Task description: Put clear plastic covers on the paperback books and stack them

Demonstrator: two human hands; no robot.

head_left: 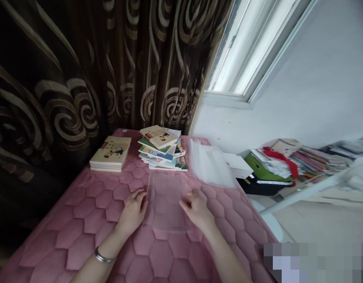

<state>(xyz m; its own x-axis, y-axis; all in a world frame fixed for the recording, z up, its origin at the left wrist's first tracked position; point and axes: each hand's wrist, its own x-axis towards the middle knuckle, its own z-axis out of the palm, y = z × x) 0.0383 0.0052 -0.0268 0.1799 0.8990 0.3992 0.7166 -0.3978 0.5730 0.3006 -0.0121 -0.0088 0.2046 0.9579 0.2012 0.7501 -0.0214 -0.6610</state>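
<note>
A clear plastic sleeve (165,202) lies flat on the pink quilted surface (90,204) in front of me. My left hand (133,210) rests on its left edge, fingers stretched out flat. At the sleeve's right edge my right hand (196,208) lies with fingers loosely spread. A silver bracelet (103,257) is on my left wrist. Behind the sleeve stands an untidy stack of colourful books (162,151). To its left is a neat pile of cream-covered books (111,153). A pile of more clear sleeves (209,163) lies at the right.
A dark curtain with swirl patterns (81,70) hangs close behind the surface. A window (252,51) is at the upper right. Beyond the right edge stand a white box (237,165) and a heap of papers, a green folder and a red strap (283,161).
</note>
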